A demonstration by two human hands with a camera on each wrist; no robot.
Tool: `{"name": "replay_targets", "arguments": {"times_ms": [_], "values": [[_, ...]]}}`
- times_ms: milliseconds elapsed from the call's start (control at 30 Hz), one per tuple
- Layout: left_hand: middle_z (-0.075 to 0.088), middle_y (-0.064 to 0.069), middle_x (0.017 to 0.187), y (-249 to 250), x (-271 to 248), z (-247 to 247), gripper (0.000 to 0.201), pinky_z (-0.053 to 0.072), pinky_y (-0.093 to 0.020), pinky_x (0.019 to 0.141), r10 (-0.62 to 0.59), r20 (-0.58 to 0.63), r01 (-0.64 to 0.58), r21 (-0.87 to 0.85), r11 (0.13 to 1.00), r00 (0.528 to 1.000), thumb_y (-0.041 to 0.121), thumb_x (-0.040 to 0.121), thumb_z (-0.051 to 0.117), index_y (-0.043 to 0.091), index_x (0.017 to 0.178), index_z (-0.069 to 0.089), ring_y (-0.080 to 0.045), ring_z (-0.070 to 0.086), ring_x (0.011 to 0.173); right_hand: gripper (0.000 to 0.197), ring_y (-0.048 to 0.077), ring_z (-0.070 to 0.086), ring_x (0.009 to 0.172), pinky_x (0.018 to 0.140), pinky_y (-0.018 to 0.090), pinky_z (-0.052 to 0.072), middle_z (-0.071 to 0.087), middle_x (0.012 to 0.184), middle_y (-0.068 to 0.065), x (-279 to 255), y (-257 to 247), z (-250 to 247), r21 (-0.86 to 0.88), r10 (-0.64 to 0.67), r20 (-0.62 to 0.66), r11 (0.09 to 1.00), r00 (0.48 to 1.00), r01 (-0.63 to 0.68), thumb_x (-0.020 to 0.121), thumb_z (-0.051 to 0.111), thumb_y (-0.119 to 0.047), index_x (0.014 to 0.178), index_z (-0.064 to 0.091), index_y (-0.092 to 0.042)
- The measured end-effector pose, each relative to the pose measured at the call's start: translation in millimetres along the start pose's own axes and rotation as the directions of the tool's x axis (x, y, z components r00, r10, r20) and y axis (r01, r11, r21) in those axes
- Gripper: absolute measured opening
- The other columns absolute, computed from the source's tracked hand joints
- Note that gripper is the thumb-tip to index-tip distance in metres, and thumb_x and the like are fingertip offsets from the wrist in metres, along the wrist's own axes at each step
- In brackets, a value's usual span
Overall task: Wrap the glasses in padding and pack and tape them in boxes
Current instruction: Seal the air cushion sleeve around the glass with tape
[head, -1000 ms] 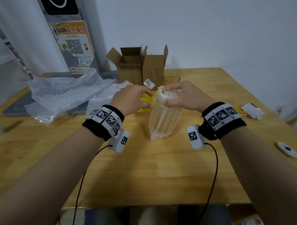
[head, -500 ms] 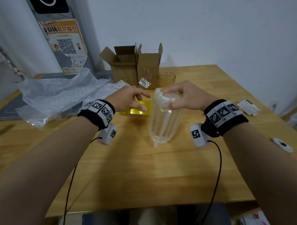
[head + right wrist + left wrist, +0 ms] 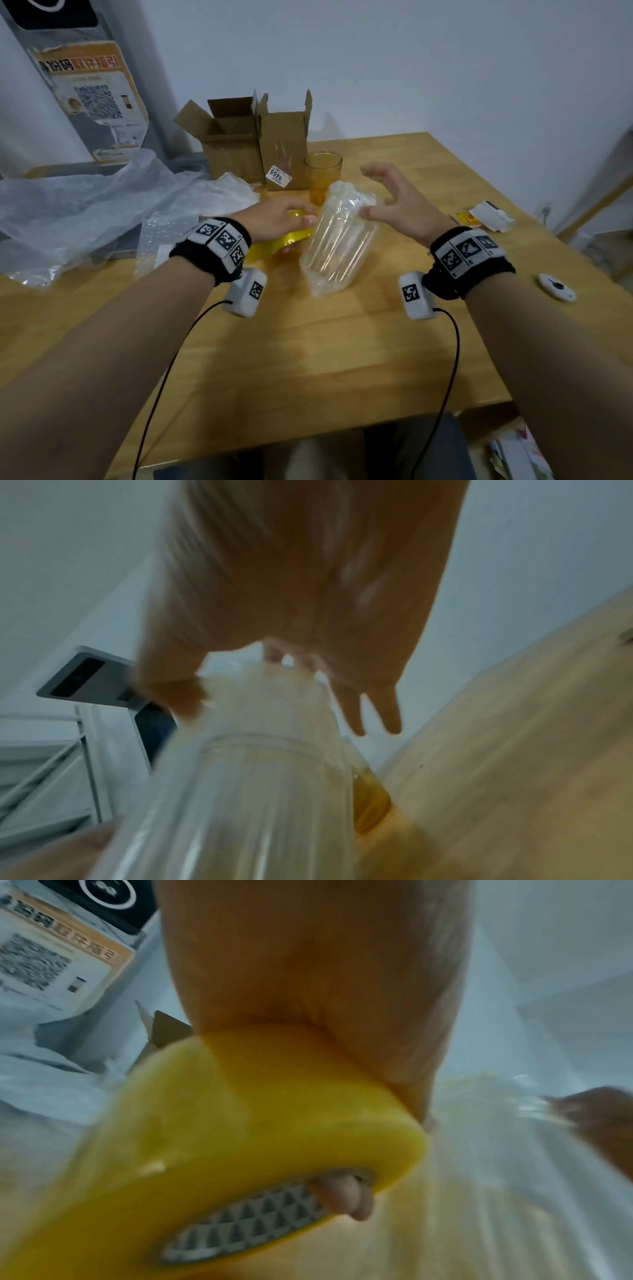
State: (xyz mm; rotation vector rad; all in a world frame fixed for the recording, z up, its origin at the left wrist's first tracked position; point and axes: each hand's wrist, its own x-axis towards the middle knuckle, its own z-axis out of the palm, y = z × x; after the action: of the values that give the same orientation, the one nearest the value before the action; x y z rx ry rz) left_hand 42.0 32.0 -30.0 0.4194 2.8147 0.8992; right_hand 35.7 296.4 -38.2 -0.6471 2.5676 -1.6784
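Observation:
A glass wrapped in clear air-column padding [image 3: 339,243] stands on the wooden table [image 3: 308,359], its top leaning right. My right hand [image 3: 380,192] hovers at its top with fingers spread, and the thumb touches the padding [image 3: 260,777]. My left hand [image 3: 291,222] grips a yellow tape roll [image 3: 274,241] just left of the wrapped glass. In the left wrist view a fingertip [image 3: 346,1196] reaches into the core of the tape roll [image 3: 257,1137]. A bare amber glass [image 3: 322,171] stands behind. Two open cardboard boxes [image 3: 236,144] [image 3: 286,147] stand at the back.
Crumpled plastic and bubble-wrap sheets [image 3: 85,212] cover the table's left side. A white packet with a red-yellow slip [image 3: 489,216] and a small white device [image 3: 556,287] lie at the right edge. The wall is close behind the boxes.
My right hand has let go of the padding's top and spread open. The wrapped glass now leans right. My left hand has left the padding's top and closed on the tape roll.

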Motion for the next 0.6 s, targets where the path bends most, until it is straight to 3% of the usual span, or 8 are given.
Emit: {"name": "replay_targets", "arguments": {"times_ms": [67,167,267,333,400,467,533,600], "values": [[0.065,0.001,0.128,8.9,10.2,6.9,0.024,0.052,-0.027,0.082,-0.048,-0.064,0.051,0.039,0.998,0.997,0.044,0.102,0.057,0.026,0.112,0.069,-0.022,0.064,0.107,0.061,0.010,0.052,0.125,0.101,0.029,0.043,0.051,0.136,-0.014,-10.8,5.6,-14.1,-0.096,0.076,-0.208,0.991,0.975,-0.098,0.081,0.087,-0.035,0.132,0.052,-0.034],[0.056,0.000,0.146,25.0,23.3,17.3,0.032,0.041,-0.036,0.104,-0.149,-0.104,0.159,0.091,0.983,0.983,0.050,0.101,0.056,0.028,0.121,0.068,-0.026,0.054,0.128,0.051,0.017,0.061,0.109,0.085,0.026,0.044,0.065,0.120,-0.003,-32.1,15.0,-38.7,-0.181,0.164,-0.312,0.957,0.936,-0.228,0.085,0.075,-0.060,0.120,0.067,-0.024],[0.059,-0.005,0.142,40.3,32.2,23.7,0.037,0.039,-0.033,0.094,-0.229,-0.120,0.245,0.143,0.959,0.966,0.049,0.103,0.053,0.022,0.125,0.067,-0.028,0.054,0.127,0.061,0.039,0.066,0.090,0.080,0.042,0.053,0.072,0.105,0.022,-56.3,28.0,-61.7,-0.316,0.241,-0.368,0.876,0.898,-0.364,0.100,0.053,-0.058,0.100,0.072,0.000],[0.061,-0.008,0.138,46.4,38.3,25.8,0.039,0.039,-0.031,0.091,-0.268,-0.116,0.283,0.144,0.948,0.956,0.047,0.104,0.053,0.018,0.125,0.067,-0.029,0.056,0.124,0.044,0.036,0.062,0.075,0.068,0.039,0.051,0.070,0.100,0.025,-72.3,39.3,-76.7,-0.477,0.335,-0.421,0.709,0.843,-0.520,0.104,0.049,-0.036,0.085,0.066,0.000],[0.063,-0.011,0.137,50.3,43.3,27.4,0.042,0.044,-0.034,0.096,-0.306,-0.106,0.319,0.142,0.937,0.946,0.046,0.104,0.052,0.014,0.128,0.067,-0.033,0.057,0.124,0.023,0.033,0.061,0.089,0.076,0.039,0.047,0.066,0.104,0.017,-89.5,51.6,-91.0,-0.543,0.442,-0.487,0.523,0.754,-0.657,0.101,0.046,-0.021,0.086,0.057,-0.007],[0.061,-0.013,0.140,53.6,46.5,28.9,0.047,0.045,-0.039,0.102,-0.333,-0.107,0.347,0.165,0.923,0.937,0.045,0.106,0.050,0.010,0.134,0.064,-0.036,0.056,0.128,0.010,0.041,0.051,0.123,0.098,0.047,0.046,0.057,0.126,0.017,-104.9,58.5,-103.1,-0.571,0.542,-0.508,0.369,0.669,-0.733,0.098,0.045,-0.017,0.095,0.051,-0.009],[0.062,-0.016,0.136,56.2,48.1,30.3,0.047,0.045,-0.040,0.098,-0.353,-0.118,0.369,0.183,0.911,0.928,0.044,0.106,0.049,0.007,0.131,0.065,-0.035,0.057,0.123,0.016,0.046,0.028,0.143,0.110,0.058,0.036,0.035,0.153,0.019,-116.4,63.8,-111.4,-0.583,0.616,-0.525,0.243,0.588,-0.775,0.100,0.042,-0.016,0.112,0.052,-0.011],[0.066,-0.016,0.126,57.9,48.9,31.2,0.045,0.044,-0.038,0.090,-0.359,-0.122,0.376,0.173,0.910,0.925,0.044,0.105,0.049,0.006,0.123,0.067,-0.035,0.060,0.115,0.029,0.048,0.021,0.144,0.112,0.058,0.031,0.022,0.158,0.023,-124.1,68.6,-117.8,-0.574,0.668,-0.545,0.143,0.507,-0.806,0.102,0.038,-0.013,0.125,0.054,-0.009]]}}
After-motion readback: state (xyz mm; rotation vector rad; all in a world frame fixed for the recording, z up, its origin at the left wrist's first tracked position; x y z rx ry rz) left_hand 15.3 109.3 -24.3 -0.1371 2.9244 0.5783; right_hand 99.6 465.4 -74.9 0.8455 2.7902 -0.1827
